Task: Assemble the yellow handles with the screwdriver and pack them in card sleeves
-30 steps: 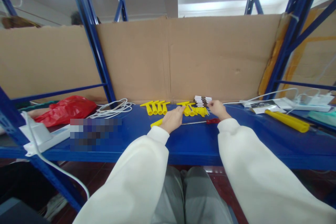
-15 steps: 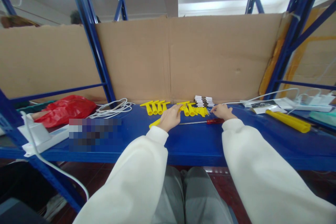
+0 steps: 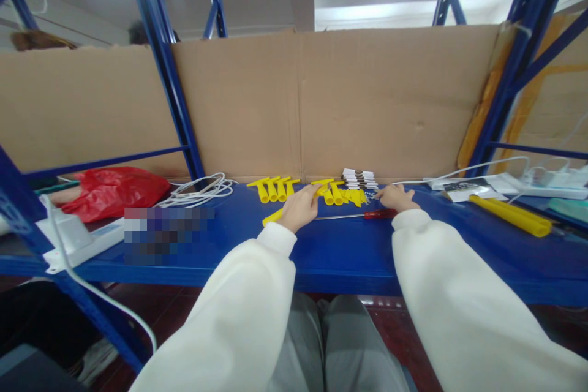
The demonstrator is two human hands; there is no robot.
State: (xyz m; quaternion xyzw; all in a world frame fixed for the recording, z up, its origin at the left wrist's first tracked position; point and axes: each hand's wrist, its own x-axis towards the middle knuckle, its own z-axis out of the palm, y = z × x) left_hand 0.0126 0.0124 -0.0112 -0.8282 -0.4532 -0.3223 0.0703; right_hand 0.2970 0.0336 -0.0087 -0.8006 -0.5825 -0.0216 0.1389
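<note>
My left hand (image 3: 299,207) is closed around a yellow T-shaped plastic tool (image 3: 272,217). Its tubular handle sticks out on the near left side of the palm, and the rest is mostly covered by my fingers. My right hand (image 3: 395,197) is beside some small shiny metal pieces (image 3: 371,195), fingertips drawn together and pointing down. What those fingertips hold, if anything, is too small to make out. Between the hands lie small yellow pieces (image 3: 353,197) and more yellow T-shaped tools (image 3: 337,197). A screwdriver (image 3: 377,214) with a red handle lies just in front, its shaft pointing left.
Several yellow T-shaped tools (image 3: 272,192) stand in a row at the back. White-and-black stacked pieces (image 3: 360,179) lean near the cardboard wall (image 3: 367,98). Left are a coiled white cable (image 3: 206,190) and red bag (image 3: 124,193); right, a yellow tube (image 3: 509,215) and power strip (image 3: 551,187).
The view has shifted slightly. My right hand stays by the small metal pieces with only a slight finger movement; my left hand keeps its hold on the yellow tool.
</note>
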